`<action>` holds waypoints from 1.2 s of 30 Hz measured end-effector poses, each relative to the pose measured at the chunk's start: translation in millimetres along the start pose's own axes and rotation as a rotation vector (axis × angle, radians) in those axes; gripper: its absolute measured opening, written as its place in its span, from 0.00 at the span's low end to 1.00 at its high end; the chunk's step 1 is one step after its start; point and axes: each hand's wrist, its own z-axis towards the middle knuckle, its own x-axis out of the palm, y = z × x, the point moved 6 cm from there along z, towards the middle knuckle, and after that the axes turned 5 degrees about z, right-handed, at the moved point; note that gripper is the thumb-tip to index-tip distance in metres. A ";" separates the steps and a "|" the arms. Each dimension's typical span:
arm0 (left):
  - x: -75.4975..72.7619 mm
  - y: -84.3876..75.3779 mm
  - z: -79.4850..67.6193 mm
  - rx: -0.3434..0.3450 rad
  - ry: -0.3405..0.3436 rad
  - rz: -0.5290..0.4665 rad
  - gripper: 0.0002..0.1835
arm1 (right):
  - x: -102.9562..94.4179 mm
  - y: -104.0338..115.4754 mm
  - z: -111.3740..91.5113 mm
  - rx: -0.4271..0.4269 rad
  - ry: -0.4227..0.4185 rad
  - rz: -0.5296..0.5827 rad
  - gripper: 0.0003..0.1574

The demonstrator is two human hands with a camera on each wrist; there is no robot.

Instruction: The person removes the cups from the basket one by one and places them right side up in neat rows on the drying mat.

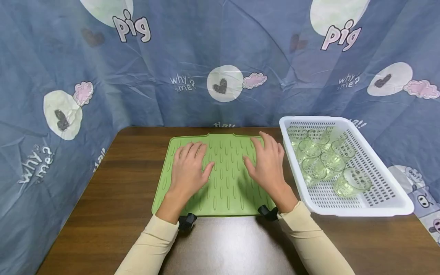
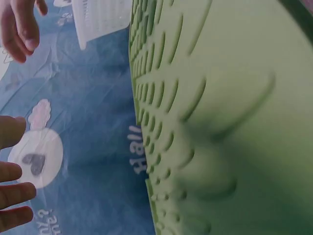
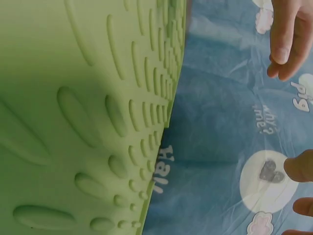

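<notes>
A green ridged drying mat [image 1: 223, 179] lies flat on the wooden table. Over its left half hovers my left hand [image 1: 188, 166], fingers loosely spread and nothing held. My right hand [image 1: 267, 162] is above the mat's right part, its fingers apart and holding nothing. Both wrist views show a gap between the fingertips and the mat's surface [image 2: 244, 98]. To the right of my right hand stands a white plastic basket [image 1: 395, 191] with several clear greenish drinking glasses [image 1: 332, 161] grouped toward its left side.
The brown wooden table [image 1: 113, 191] reaches out left of the mat and toward me. A blue printed cloth [image 1: 144, 99] hangs behind and beside the table. The basket's rim is raised, close to my right hand.
</notes>
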 end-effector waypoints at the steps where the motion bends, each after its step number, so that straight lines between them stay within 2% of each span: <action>1: -1.6 2.3 -1.6 -0.004 0.007 -0.003 0.29 | 0.0 0.1 -0.9 0.003 0.000 -0.002 0.32; 6: -8.9 12.4 -7.6 -0.019 0.040 -0.090 0.30 | -1.4 0.5 -4.4 0.018 -0.016 -0.006 0.32; 10: -8.8 16.1 -13.5 -0.003 0.132 -0.189 0.33 | -1.5 0.7 -4.6 0.035 -0.004 0.007 0.32; 13: -9.3 18.7 -21.0 0.026 0.195 -0.226 0.36 | -1.3 2.2 -5.5 0.046 0.026 0.012 0.32; 15: -11.3 20.8 -26.2 0.048 0.214 -0.237 0.37 | -2.4 4.2 -6.5 0.048 0.051 0.011 0.33; 24: -15.7 40.1 -48.8 0.090 0.227 -0.232 0.38 | -21.0 21.2 -10.1 0.005 0.143 -0.052 0.36; 30: -16.5 55.6 -65.7 0.112 0.261 -0.227 0.40 | -41.5 31.6 -14.8 -0.045 0.133 -0.038 0.38; 36: -16.9 74.1 -81.3 0.095 0.323 -0.199 0.40 | -64.1 31.7 -17.4 -0.092 0.111 -0.032 0.38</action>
